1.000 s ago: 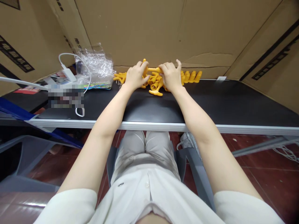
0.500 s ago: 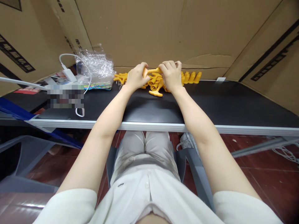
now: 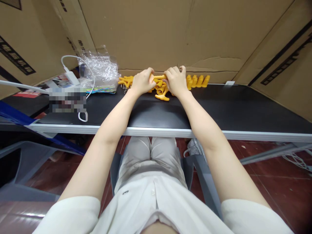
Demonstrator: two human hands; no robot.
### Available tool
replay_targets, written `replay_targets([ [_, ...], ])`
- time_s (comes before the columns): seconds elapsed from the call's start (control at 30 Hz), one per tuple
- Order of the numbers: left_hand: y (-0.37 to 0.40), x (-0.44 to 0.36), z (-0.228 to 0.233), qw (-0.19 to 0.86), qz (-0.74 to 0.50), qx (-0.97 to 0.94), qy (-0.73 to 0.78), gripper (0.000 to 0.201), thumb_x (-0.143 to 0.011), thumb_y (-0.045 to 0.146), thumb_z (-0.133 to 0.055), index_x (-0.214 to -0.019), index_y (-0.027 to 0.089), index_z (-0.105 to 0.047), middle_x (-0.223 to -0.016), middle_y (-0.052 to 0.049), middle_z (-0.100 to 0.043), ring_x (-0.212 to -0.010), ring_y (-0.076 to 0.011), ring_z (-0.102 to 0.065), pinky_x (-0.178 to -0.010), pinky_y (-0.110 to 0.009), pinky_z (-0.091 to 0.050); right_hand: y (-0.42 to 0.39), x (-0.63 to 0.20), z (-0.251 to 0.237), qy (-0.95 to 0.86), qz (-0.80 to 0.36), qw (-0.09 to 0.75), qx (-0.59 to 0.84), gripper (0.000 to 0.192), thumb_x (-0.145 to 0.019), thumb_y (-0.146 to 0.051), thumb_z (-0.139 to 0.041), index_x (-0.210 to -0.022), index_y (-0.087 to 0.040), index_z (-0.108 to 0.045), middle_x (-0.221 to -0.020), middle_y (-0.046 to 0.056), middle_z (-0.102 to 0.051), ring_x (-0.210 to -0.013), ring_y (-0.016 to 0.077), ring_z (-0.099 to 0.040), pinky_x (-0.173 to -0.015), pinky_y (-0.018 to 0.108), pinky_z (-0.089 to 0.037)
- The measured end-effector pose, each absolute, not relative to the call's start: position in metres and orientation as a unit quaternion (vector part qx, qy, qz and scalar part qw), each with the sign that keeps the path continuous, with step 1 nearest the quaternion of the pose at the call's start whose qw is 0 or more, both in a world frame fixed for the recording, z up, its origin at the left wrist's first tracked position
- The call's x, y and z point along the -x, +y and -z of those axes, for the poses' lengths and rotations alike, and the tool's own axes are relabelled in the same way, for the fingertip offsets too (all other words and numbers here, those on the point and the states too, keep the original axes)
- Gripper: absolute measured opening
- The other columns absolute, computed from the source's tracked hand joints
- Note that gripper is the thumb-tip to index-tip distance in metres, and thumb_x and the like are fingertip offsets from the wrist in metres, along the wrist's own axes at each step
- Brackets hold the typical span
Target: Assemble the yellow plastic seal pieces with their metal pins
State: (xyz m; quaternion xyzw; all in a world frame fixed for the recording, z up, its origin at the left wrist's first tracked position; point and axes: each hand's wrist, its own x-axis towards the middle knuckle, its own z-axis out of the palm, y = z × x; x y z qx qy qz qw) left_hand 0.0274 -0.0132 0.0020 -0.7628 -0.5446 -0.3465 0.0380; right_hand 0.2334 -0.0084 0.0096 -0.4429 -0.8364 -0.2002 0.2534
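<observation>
Nearest the viewer: a seated person in a white shirt [image 3: 156, 208] and pale trousers [image 3: 151, 156], both bare forearms stretched forward over the metal front edge of a black table [image 3: 231, 107]. Red floor tiles [image 3: 268, 182] show under it.

Mid-table: a T-shaped yellow part [image 3: 162, 97] lies alone on the black top, just in front of the hands.

At the far side of the table: the left hand [image 3: 142, 82] and right hand [image 3: 175, 81] are closed, fingers curled, on the two ends of one yellow rod [image 3: 159, 77], which spans the short gap between them and lies roughly level. The rod is held just above a loose pile [image 3: 159, 87] of like yellow parts; whether it touches the pile cannot be told.

Right of the hands: a row [image 3: 198, 80] of upright yellow pieces stands side by side along the table's back edge. Left of the hands: more yellow parts [image 3: 124, 81], then a crumpled clear bag [image 3: 98, 71], a white charger [image 3: 71, 78] with its cable [image 3: 84, 94], and papers.

Behind everything: a wall of brown cardboard [image 3: 151, 32], running on to both sides.
</observation>
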Motion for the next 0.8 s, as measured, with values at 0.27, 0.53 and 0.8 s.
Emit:
replay_targets([
  [0.27,-0.014,-0.03,-0.004,0.0,0.361,0.755,-0.547,0.049,-0.084,0.025,-0.067,-0.133,0.023,-0.067,-0.121,-0.011,-0.078,-0.128,-0.0359,-0.069,-0.118,-0.049,-0.049,0.0,-0.237,-0.007,-0.834,0.205,0.27,0.435,0.045,-0.117,-0.038,-0.029,-0.132,-0.017,-0.066,-0.138,0.02,-0.068,-0.137,0.0394,-0.055,-0.123,0.069,-0.027],
  [0.53,0.005,-0.027,0.0,-0.063,0.395,0.731,-0.553,0.031,-0.083,0.024,-0.064,-0.112,0.02,-0.072,-0.095,-0.006,-0.074,-0.106,-0.0269,-0.07,-0.103,-0.041,-0.057,-0.004,-0.234,-0.008,-0.84,0.211,0.235,0.442,0.041,-0.114,-0.029,-0.033,-0.137,-0.018,-0.066,-0.141,0.018,-0.067,-0.14,0.0382,-0.054,-0.125,0.068,-0.028],
  [0.8,-0.022,-0.035,-0.009,0.096,0.362,0.739,-0.561,0.045,-0.08,0.023,-0.067,-0.125,0.026,-0.071,-0.121,-0.01,-0.077,-0.118,-0.0335,-0.073,-0.102,-0.042,-0.055,-0.003,-0.242,-0.006,-0.849,0.163,0.246,0.439,0.045,-0.111,-0.026,-0.036,-0.147,-0.018,-0.062,-0.152,0.02,-0.065,-0.141,0.0369,-0.058,-0.123,0.063,-0.034],
])
